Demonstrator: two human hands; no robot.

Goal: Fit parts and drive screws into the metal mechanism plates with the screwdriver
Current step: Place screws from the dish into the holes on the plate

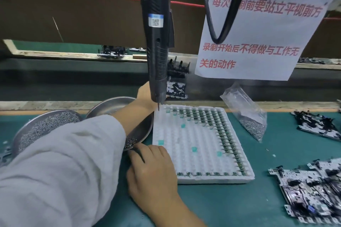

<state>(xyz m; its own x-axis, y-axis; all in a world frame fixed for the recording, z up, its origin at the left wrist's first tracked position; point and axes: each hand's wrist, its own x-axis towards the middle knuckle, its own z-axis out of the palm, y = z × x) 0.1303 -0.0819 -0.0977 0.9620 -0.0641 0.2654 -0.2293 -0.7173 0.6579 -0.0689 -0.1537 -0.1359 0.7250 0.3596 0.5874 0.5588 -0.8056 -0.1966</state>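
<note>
Left hand [145, 92] reaches behind hanging screwdriver [157, 42], fingers hidden, grip untellable | right hand [151, 167] fingers pinch at screw dish [145, 131] rim | mechanism plates [311, 190] well right | risk: sleeve tips dish, spilling screws.

Matt black plastic screwdriver [156, 42]; shiny metal dishes [110, 105].
</note>
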